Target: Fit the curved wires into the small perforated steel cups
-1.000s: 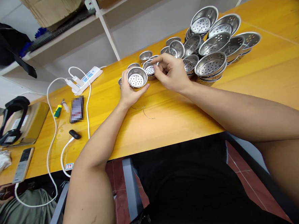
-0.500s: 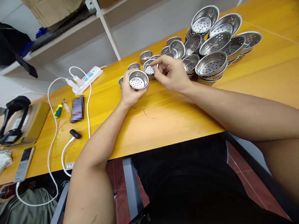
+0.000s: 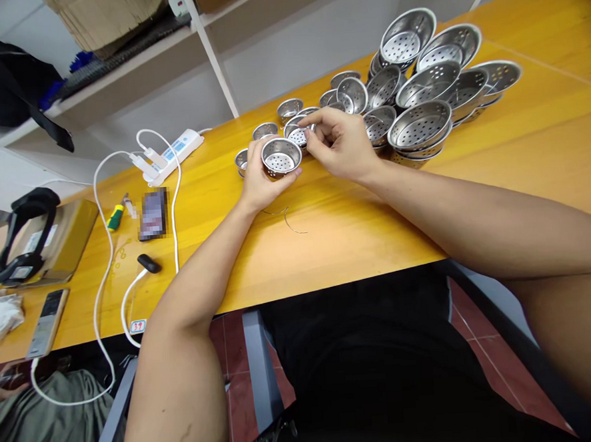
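Stainless steel fills the middle of my view: my left hand (image 3: 260, 183) cups a small perforated strainer cup (image 3: 281, 158) just above the yellow wooden counter (image 3: 356, 224), its fingers wrapped under and around the cup's wall with the open mouth facing up. Just right of it, my right hand (image 3: 341, 145) has thumb and forefinger pinched together at the rim of a second small cup (image 3: 296, 135) that sits behind the first; whether they grip the rim itself or something thin at it, I cannot tell.

More small cups stand close behind, toward the upper centre, among them one (image 3: 264, 130) at the back left and another (image 3: 288, 107) farther up. To the upper right a heap of larger perforated bowls (image 3: 420, 125) leans in a pile on the counter. Below my left hand, two thin bent wires (image 3: 289, 223) lie on the wood.

On the left side of the frame I see a white power strip (image 3: 176, 150) with white cables looping down, a green-and-yellow screwdriver (image 3: 115, 216), a blurred phone (image 3: 153, 215), a small black object (image 3: 148, 264) and a remote (image 3: 46, 322). White shelving runs along the top.
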Action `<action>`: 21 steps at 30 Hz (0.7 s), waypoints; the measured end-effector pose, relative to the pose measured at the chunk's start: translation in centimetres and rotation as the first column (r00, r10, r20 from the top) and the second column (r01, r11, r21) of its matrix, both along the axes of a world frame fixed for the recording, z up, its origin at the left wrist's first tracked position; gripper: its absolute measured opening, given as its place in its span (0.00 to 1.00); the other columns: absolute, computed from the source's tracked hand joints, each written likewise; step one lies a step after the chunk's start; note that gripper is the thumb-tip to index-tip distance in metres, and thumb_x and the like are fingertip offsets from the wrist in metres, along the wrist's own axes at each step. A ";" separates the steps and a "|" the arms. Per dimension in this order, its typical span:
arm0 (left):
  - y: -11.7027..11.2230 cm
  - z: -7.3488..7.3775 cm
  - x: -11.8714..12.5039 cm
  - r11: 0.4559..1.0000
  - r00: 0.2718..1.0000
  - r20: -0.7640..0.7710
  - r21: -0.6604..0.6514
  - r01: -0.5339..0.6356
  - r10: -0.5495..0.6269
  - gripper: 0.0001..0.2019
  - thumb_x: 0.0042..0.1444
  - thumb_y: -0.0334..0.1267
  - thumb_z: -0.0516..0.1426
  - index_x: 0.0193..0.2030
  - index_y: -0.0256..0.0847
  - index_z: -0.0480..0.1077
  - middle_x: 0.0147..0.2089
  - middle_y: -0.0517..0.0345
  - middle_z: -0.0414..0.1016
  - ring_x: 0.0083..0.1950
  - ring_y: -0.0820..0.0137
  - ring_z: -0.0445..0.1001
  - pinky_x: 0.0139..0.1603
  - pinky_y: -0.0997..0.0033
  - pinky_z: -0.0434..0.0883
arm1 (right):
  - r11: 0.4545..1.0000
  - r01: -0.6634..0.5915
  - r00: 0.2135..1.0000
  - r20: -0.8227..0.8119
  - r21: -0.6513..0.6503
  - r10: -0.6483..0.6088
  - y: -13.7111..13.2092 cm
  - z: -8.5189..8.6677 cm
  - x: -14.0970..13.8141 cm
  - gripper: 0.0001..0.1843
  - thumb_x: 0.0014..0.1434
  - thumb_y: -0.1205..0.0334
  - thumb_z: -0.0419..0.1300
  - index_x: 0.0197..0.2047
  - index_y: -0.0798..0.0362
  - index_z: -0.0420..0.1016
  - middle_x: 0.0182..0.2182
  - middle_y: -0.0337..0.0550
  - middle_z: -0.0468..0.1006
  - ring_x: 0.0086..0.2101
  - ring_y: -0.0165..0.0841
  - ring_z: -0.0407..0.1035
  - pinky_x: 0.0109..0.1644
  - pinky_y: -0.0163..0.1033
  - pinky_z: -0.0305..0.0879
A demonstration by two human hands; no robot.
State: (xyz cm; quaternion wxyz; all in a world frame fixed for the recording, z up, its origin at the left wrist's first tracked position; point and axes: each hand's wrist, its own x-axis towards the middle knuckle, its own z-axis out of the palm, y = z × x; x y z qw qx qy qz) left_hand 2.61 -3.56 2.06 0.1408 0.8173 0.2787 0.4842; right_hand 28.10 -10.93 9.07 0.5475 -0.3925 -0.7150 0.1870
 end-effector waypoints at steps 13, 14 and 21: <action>-0.4 0.1 0.4 0.999 0.999 0.033 -0.049 -0.004 0.006 0.50 0.60 0.75 0.76 0.77 0.54 0.64 0.69 0.48 0.81 0.74 0.47 0.83 0.84 0.34 0.76 | 0.995 -0.095 0.995 0.030 -0.033 0.096 0.2 -0.8 -0.2 0.20 0.73 0.39 0.73 0.55 0.44 0.91 0.27 0.37 0.73 0.29 0.39 0.68 0.39 0.50 0.72; -0.3 0.1 0.3 0.999 1.000 0.023 -0.052 -0.011 0.012 0.50 0.60 0.75 0.77 0.78 0.54 0.64 0.69 0.48 0.82 0.75 0.46 0.83 0.85 0.33 0.75 | 0.995 -0.097 0.995 0.029 -0.039 0.098 0.3 -0.9 -0.2 0.20 0.71 0.40 0.74 0.55 0.45 0.91 0.27 0.37 0.73 0.29 0.39 0.68 0.40 0.50 0.72; -0.2 -0.2 0.4 0.999 0.999 0.000 -0.031 0.032 -0.032 0.55 0.56 0.73 0.80 0.81 0.57 0.62 0.72 0.47 0.80 0.76 0.46 0.84 0.83 0.35 0.79 | 0.996 -0.070 0.997 0.037 -0.063 0.072 0.4 -1.2 -0.5 0.18 0.68 0.49 0.75 0.57 0.47 0.91 0.27 0.37 0.72 0.29 0.40 0.69 0.43 0.52 0.74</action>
